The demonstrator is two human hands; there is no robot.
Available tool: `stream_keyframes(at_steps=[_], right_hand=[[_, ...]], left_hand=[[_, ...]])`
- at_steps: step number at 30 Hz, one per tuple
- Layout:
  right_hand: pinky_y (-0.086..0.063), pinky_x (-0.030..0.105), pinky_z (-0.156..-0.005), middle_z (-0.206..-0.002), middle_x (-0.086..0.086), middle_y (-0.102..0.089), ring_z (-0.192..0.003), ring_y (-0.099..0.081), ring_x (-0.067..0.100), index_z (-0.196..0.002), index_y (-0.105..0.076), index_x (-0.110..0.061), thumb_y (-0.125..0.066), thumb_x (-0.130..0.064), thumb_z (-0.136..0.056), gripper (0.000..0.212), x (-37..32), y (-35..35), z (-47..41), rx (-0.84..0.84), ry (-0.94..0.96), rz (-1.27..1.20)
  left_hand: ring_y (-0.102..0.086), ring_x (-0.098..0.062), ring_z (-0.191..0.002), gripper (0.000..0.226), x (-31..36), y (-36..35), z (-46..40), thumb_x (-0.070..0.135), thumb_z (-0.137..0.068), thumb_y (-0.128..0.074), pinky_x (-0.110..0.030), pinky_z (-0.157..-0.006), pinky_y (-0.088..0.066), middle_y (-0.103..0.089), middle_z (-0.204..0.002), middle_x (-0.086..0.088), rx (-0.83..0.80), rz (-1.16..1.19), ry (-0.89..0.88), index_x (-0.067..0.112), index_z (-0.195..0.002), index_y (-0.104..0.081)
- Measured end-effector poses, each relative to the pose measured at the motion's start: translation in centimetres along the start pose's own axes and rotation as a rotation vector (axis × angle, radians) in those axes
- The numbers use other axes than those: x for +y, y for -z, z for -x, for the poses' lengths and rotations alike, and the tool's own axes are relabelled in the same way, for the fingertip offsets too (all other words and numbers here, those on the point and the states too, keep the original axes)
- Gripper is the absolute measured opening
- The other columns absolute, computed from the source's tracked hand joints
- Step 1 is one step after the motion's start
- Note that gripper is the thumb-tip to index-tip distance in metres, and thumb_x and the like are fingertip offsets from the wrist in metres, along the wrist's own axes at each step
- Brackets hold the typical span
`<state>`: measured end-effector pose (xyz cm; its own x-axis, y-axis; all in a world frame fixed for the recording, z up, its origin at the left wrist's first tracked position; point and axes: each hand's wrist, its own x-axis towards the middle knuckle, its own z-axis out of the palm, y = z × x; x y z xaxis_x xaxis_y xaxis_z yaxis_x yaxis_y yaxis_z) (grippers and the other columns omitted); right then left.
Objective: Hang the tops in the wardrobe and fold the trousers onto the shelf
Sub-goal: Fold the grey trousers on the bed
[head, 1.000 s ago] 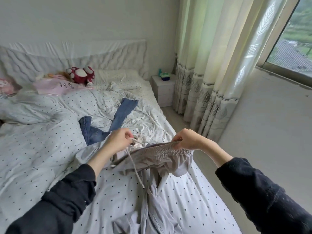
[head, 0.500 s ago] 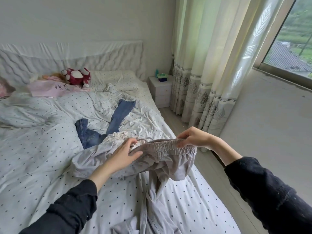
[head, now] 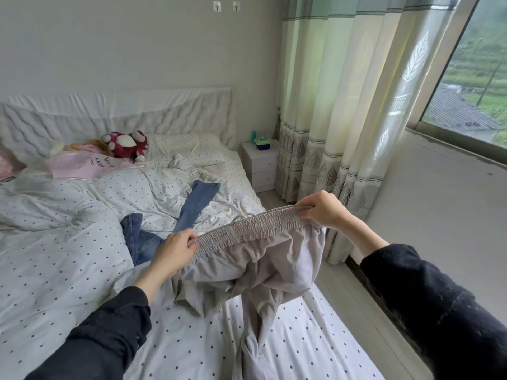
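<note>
the left hand [head: 175, 249] and right hand [head: 322, 208] each pinch an end of the grey trousers' [head: 255, 267] waistband, stretched between them; soft, light cloth, legs drooping to the bed [head: 68, 270], best held at the waistband.

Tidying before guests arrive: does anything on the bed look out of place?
Yes. The jeans lie crumpled and twisted mid-bed, unfolded, and a pink top lies loose by the headboard.
</note>
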<state>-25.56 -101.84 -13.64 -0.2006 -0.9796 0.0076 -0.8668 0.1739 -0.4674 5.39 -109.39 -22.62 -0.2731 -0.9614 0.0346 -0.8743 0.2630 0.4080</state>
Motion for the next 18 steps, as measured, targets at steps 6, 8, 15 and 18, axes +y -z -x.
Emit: stream_keyframes(at_steps=[6,8,15,18], right_hand=[[-0.045,0.031,-0.075,-0.105,0.008,-0.069,-0.100,-0.061,0.031,-0.112,-0.069,-0.028,-0.061,-0.024,-0.089,0.025,-3.0,6.9,-2.3,0.423,-0.039,-0.040],[-0.040,0.027,-0.067,-0.102,0.008,-0.070,-0.092,-0.061,0.029,-0.109,-0.071,-0.027,-0.059,-0.026,-0.090,0.022,-4.4,10.3,-2.9,0.557,-0.001,-0.081],[-0.036,0.037,-0.088,-0.110,0.007,-0.067,-0.096,-0.054,0.025,-0.114,-0.068,-0.022,-0.047,-0.016,-0.095,0.028,-9.3,20.2,-3.6,0.997,0.097,-0.028],[-0.034,0.040,-0.095,-0.119,0.008,-0.056,-0.111,-0.046,0.030,-0.119,-0.063,-0.022,-0.043,-0.008,-0.093,0.036,-10.6,22.9,-3.5,1.102,0.136,-0.088]], left_hand=[[-0.059,-0.027,-0.103,0.020,6.3,11.9,-4.8,0.016,-0.091,-0.059,-0.036,-0.087,-0.041,-0.064,-0.119,-0.007,0.417,-0.007,-0.190,0.010,-0.109,-0.063],[-0.059,-0.030,-0.104,0.018,9.0,16.3,-6.2,0.014,-0.090,-0.060,-0.036,-0.086,-0.039,-0.064,-0.117,-0.009,0.541,-0.040,-0.281,0.009,-0.106,-0.064],[-0.054,-0.031,-0.108,0.017,16.0,27.3,-7.6,0.005,-0.089,-0.055,-0.038,-0.083,-0.030,-0.063,-0.112,-0.012,0.891,-0.107,-0.435,0.006,-0.106,-0.061],[-0.052,-0.034,-0.108,0.016,17.7,29.7,-7.5,0.000,-0.087,-0.056,-0.038,-0.088,-0.028,-0.061,-0.107,-0.015,0.991,0.000,-0.488,0.004,-0.101,-0.064]])
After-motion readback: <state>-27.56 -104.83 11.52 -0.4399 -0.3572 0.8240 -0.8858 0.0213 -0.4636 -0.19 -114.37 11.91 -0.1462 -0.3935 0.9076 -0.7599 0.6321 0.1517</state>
